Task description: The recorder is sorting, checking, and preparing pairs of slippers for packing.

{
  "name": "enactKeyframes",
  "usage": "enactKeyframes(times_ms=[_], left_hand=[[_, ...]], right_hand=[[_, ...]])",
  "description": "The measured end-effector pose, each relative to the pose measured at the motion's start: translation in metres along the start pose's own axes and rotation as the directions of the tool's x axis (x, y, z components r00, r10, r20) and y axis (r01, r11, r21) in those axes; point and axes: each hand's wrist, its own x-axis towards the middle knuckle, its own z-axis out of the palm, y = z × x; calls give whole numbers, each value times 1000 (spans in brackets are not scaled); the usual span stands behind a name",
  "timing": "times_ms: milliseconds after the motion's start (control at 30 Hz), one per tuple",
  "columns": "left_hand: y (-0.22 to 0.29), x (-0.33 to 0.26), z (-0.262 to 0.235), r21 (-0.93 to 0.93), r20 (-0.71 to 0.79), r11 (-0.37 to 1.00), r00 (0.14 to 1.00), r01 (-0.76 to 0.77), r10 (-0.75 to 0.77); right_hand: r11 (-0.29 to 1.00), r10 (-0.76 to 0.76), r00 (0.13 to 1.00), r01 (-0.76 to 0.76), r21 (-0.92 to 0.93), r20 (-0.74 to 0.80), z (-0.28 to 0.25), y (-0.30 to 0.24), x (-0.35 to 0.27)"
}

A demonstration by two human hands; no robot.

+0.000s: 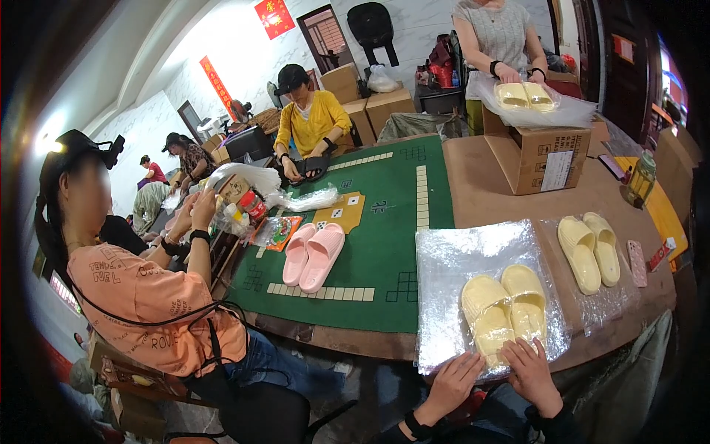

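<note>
A pair of pale yellow slippers (488,314) lies under clear, shiny film on a stack of clear plastic bags (458,255) in front of me. My left hand (457,381) touches the film beside the near end of the left slipper, its fingers stretched forward. Over the near end of the right slipper, my right hand (534,376) lies with fingers spread on the plastic. Both thumbs are partly hidden. Another yellow pair (588,251), on a clear bag, sits to the right of the stack.
Pink slippers (314,255) lie on the green table mat (384,259). A pink phone (637,263) and a glass bottle (642,180) are at right. Across the table, a person handles yellow slippers on a carton (543,159). Other people sit left and behind, one holding a black sandal (316,167).
</note>
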Motion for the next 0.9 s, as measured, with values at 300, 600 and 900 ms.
enactKeyframes(times_ms=[300,600,900], left_hand=[[1,1,1,10,18,1000,1000,-3,2],[-1,-2,3,28,44,999,999,-16,15],[0,0,2,9,44,1000,999,-11,11]], right_hand=[[1000,-4,1000,4,-18,-4,4,3,-2],[1000,8,1000,-8,-2,14,7,4,-3],[1000,1,1000,0,-16,25,8,6,-3]])
